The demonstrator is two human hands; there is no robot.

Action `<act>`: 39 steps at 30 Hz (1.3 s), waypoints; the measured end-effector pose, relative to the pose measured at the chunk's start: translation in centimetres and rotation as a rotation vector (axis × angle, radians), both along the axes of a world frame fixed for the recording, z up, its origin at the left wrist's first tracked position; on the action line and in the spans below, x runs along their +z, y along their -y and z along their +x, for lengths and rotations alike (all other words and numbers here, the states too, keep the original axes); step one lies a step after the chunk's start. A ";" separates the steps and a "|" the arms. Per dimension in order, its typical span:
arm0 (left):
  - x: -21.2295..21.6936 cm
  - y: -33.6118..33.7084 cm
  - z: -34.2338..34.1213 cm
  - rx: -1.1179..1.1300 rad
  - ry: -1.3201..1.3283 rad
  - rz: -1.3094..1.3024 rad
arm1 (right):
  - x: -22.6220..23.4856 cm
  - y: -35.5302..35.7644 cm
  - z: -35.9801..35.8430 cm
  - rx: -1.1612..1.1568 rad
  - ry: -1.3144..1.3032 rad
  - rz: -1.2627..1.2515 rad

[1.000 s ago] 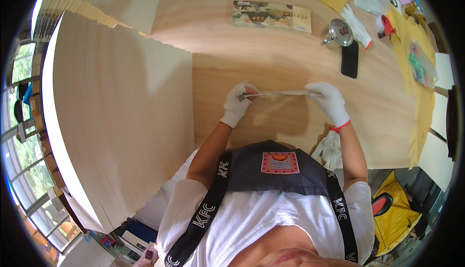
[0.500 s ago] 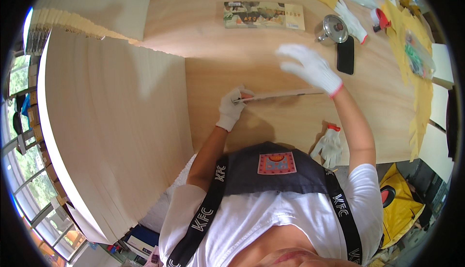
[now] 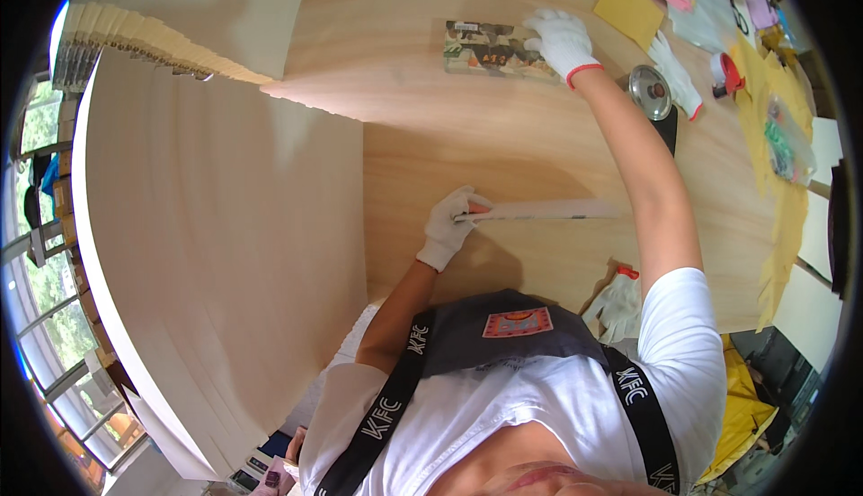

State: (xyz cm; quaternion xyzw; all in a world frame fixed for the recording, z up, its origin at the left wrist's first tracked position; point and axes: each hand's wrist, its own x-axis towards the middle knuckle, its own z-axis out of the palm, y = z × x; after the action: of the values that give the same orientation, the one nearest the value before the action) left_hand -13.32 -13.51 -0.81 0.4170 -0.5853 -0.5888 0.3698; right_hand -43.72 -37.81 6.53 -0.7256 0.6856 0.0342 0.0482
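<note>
My left hand (image 3: 449, 226), in a white knit glove, is closed on one end of a thin, whitish flat piece (image 3: 548, 211). The piece is seen almost edge-on and stretches out to the right, above the table. My right hand (image 3: 559, 39), in a white glove with a red cuff, reaches far across the table. Its fingers are stretched out, over the right end of a printed flat packet (image 3: 485, 46) with food pictures. The hand covers that end, and whether the fingertips press on it cannot be made out.
Tall stacks of pale boards (image 3: 225, 226) stand at the left. Around my right forearm lie a round glass lid with a knob (image 3: 649, 91), a black phone (image 3: 667, 129), a white glove (image 3: 679, 78), a red tape dispenser (image 3: 726, 75) and yellow paper (image 3: 629, 12). Another glove (image 3: 616, 305) lies near me.
My right hand has moved away from me, from above the middle of the table to the printed packet. The left hand still holds the thin piece. The view has shifted slightly.
</note>
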 end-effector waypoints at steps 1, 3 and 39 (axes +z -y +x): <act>0.5 0.2 -0.1 -0.003 0.020 -0.043 | 0.1 -0.1 0.0 0.008 0.007 -0.005; 1.5 0.5 -0.2 -0.011 0.059 -0.130 | -0.1 -0.2 -0.2 0.024 0.015 -0.036; 1.4 -1.6 0.4 0.004 0.024 -0.080 | 4.2 -31.7 -2.3 0.010 0.555 0.052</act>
State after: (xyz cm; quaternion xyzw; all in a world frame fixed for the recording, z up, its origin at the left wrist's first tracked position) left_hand -12.92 -11.93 0.58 0.4102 -0.6120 -0.5592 0.3802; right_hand -45.98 -6.14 10.75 -0.7091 0.6414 -0.1479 0.2527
